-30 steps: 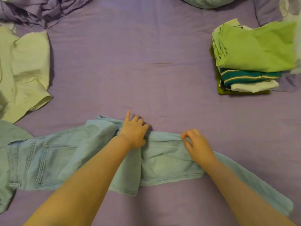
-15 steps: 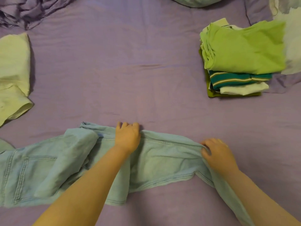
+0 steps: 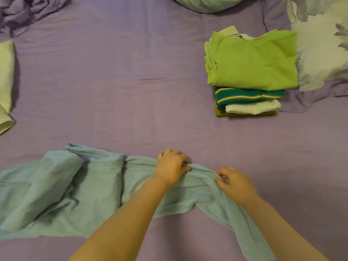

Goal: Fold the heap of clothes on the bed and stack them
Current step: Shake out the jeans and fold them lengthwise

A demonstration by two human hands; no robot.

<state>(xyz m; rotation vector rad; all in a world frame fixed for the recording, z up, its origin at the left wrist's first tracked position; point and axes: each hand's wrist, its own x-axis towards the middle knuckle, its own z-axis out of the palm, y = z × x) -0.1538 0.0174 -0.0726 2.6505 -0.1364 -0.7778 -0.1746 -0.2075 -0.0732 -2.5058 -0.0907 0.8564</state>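
Both hands, left (image 3: pixel 172 167) and right (image 3: pixel 234 182), knuckles up, fingers curled, pinching far edge of light blue denim jeans (image 3: pixel 79 189) on purple bed (image 3: pixel 131 95).

left hand (image 3: pixel 172 169) slid right along jeans (image 3: pixel 90 187) | right hand (image 3: pixel 234 183) drew closer

Both hands sit on the far edge of the jeans (image 3: pixel 90 187), left hand (image 3: pixel 172 168) just left of the right hand (image 3: pixel 235 183), and the jeans run away to the left of the grip on the bed sheet (image 3: pixel 131 72). Beyond the grip and off to the right, the stack of folded clothes (image 3: pixel 250 72) rests against a pillow (image 3: pixel 320 53). Far left of the grip lies a loose shirt (image 3: pixel 5 81), with bunched bedding (image 3: pixel 24 12) behind it.
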